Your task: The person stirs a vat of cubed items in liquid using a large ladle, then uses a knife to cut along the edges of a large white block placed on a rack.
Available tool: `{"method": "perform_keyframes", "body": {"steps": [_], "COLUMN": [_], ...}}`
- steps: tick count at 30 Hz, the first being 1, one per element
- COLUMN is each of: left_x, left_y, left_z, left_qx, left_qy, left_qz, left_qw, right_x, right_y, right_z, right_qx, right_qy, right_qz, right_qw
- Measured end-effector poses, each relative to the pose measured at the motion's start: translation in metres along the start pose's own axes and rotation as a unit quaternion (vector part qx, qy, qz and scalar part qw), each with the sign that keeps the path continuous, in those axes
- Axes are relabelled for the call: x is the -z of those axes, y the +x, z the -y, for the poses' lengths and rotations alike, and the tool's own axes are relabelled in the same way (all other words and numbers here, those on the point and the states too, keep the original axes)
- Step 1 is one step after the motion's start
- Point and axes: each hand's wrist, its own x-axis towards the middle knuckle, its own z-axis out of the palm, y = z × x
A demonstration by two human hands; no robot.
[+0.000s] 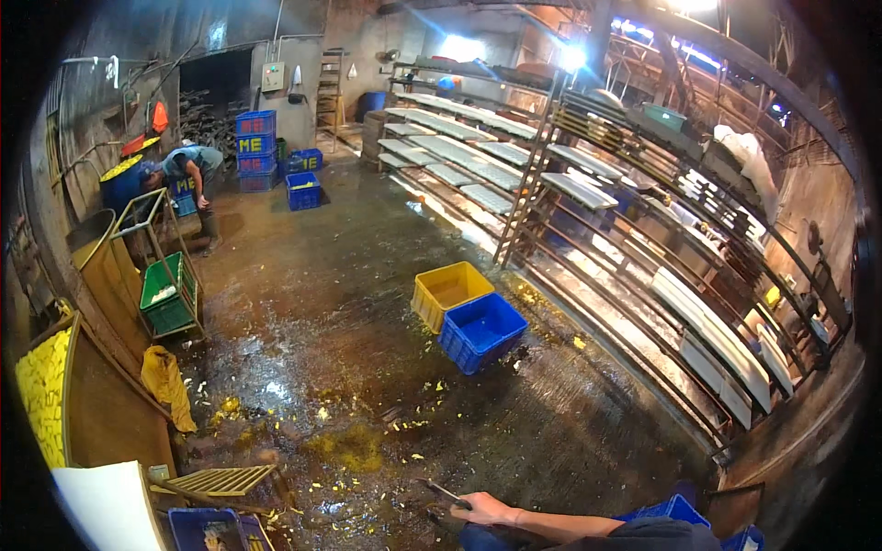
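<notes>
My right hand (pixel 482 508) is at the bottom of the view, closed around the dark handle of a knife (pixel 444 492). The narrow blade points up and left, above the wet floor. My forearm reaches in from the lower right, over a dark blue trouser leg (pixel 482 538). My left hand is out of view. Farther ahead, an empty yellow plastic crate (pixel 431 313) and an empty blue plastic crate (pixel 475 351) stand side by side on the floor. Yellow and pale scraps (pixel 344 448) lie scattered between me and the left side.
A co-worker (pixel 196 169) bends beside a blue drum (pixel 124 189) at the back left. Stacked blue crates (pixel 256 155) stand near the doorway. Metal racks with pale trays (pixel 475 158) line the right. At left are a bin of yellow blocks (pixel 45 399) and a wooden slatted frame (pixel 224 480).
</notes>
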Motion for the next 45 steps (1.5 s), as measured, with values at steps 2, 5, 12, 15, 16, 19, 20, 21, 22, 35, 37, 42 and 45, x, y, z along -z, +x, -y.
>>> {"method": "perform_keyframes", "body": {"steps": [2, 5, 12, 15, 16, 19, 20, 21, 22, 35, 37, 42, 45], "left_x": [0.004, 0.127, 0.252, 0.291, 0.313, 0.310, 0.334, 0.355, 0.364, 0.191, 0.318, 0.364, 0.340], "left_y": [-0.023, -0.068, -0.189, -0.245, -0.261, -0.312, -0.328, -0.339, -0.336, -0.304, -0.278, -0.240, -0.248], "left_z": [-0.008, -0.103, -0.179, -0.196, -0.198, -0.183, -0.188, -0.189, -0.188, -0.043, -0.069, 0.014, 0.051], "left_qx": [-0.039, -0.048, 0.054, 0.082, 0.048, 0.233, 0.177, 0.117, 0.174, -0.024, 0.155, 0.229, 0.238], "left_qy": [0.033, -0.142, -0.176, -0.172, -0.205, -0.201, -0.218, -0.227, -0.145, -0.723, -0.680, -0.627, -0.634], "left_qz": [-0.160, -0.149, -0.316, -0.425, -0.439, -0.529, -0.596, -0.659, -0.752, -0.509, -0.618, -0.655, -0.660], "left_qw": [0.986, 0.977, 0.931, 0.885, 0.873, 0.791, 0.753, 0.708, 0.619, 0.467, 0.362, 0.353, 0.325], "right_x": [0.007, 0.017, -0.008, 0.008, 0.021, 0.030, 0.036, 0.044, 0.058, -0.042, -0.082, -0.117, -0.137], "right_y": [0.023, 0.049, 0.124, 0.120, 0.119, 0.102, 0.086, 0.070, 0.062, 0.151, 0.205, 0.302, 0.315], "right_z": [0.015, -0.004, 0.091, 0.161, 0.185, 0.253, 0.283, 0.314, 0.338, 0.592, 0.618, 0.638, 0.618], "right_qx": [0.028, 0.116, 0.450, 0.475, 0.395, 0.549, 0.553, 0.555, 0.579, 0.214, 0.218, 0.280, 0.246], "right_qy": [-0.002, -0.038, -0.067, -0.063, -0.131, -0.092, -0.066, -0.040, -0.066, 0.262, 0.277, 0.101, 0.005], "right_qz": [0.060, 0.110, 0.236, 0.364, 0.429, 0.312, 0.311, 0.307, 0.241, 0.350, 0.404, 0.541, 0.602], "right_qw": [0.998, 0.986, 0.859, 0.799, 0.802, 0.770, 0.770, 0.772, 0.776, 0.874, 0.844, 0.786, 0.760]}}
